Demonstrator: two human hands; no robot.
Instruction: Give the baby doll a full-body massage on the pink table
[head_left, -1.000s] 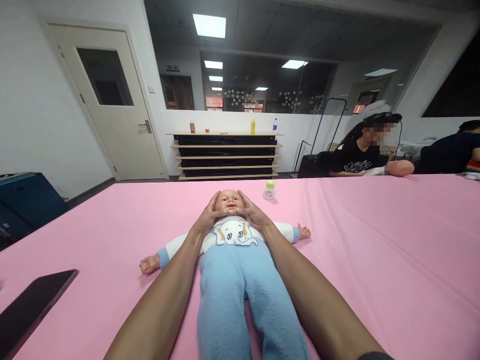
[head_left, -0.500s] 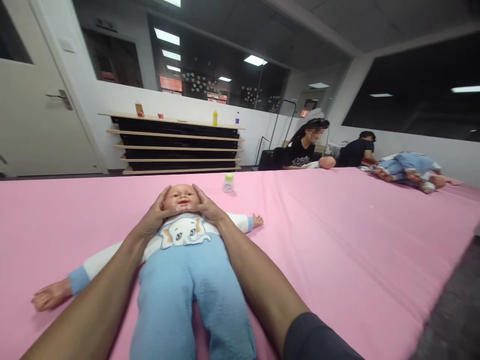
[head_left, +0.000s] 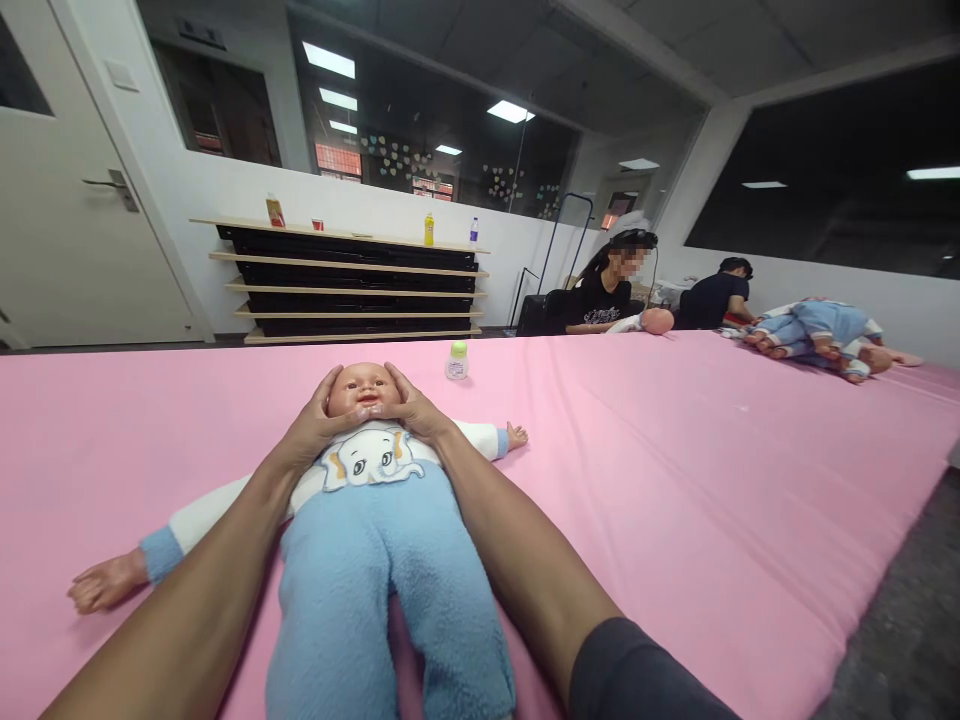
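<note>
A baby doll [head_left: 382,530] lies on its back on the pink-covered table [head_left: 675,480], its head at the far end and its arms spread out. It wears a white and light blue outfit with an elephant face on the chest. My left hand [head_left: 313,425] cups one side of the doll's head [head_left: 364,385], and my right hand [head_left: 421,410] cups the other. Both thumbs rest on the chin, just below the mouth, their tips close together. The fingers wrap along the cheeks toward the ears. Beyond the doll's outstretched arm stands a small clear bottle with a green cap [head_left: 457,362].
Several dressed dolls [head_left: 817,335] are piled at the table's far right. Across the table, a person in black [head_left: 600,300] has another doll [head_left: 656,321]; a second person [head_left: 712,298] bends down farther right. A low shelf [head_left: 352,285] with bottles stands along the back wall.
My thumbs have slid inward along the doll's chin, and their tips are closer together. Both hands still cup the head. The camera view has shifted slightly.
</note>
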